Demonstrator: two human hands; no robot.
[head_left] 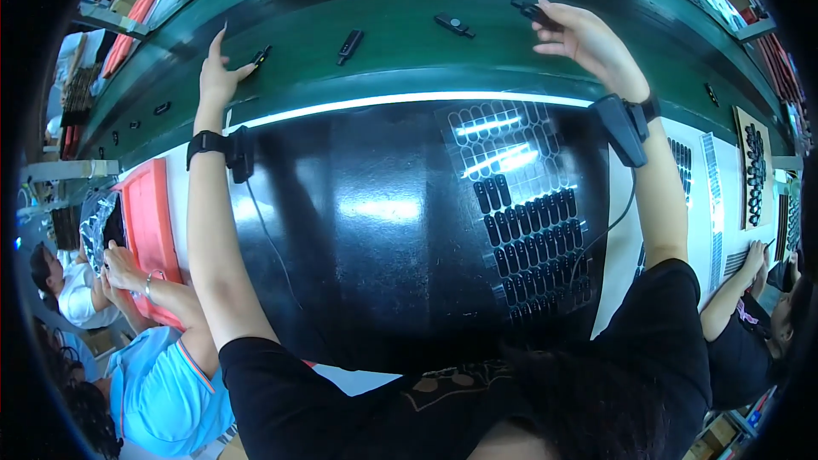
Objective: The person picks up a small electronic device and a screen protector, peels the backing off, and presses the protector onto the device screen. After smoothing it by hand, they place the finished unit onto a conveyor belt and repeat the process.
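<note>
My left hand (219, 81) is over the green belt (388, 60) with its fingers spread and nothing held. Beside its thumb lies a small black device (262, 56) with a yellowish spot; I cannot tell if they touch. Farther right on the belt my right hand (588, 44) has its fingers closed around another slim black device (538, 14). Between the hands lie two more, a black stick-like device (350, 47) and one with a round grey button (455, 25). Each wrist carries a black strapped unit with a cable.
A black mat (366, 230) lies before me. On its right is a clear sheet (503, 140) with oval outlines, several holding black pieces (532, 243). A red tray (153, 226) stands at left, a board of black parts (753, 170) at right. Co-workers sit on both sides.
</note>
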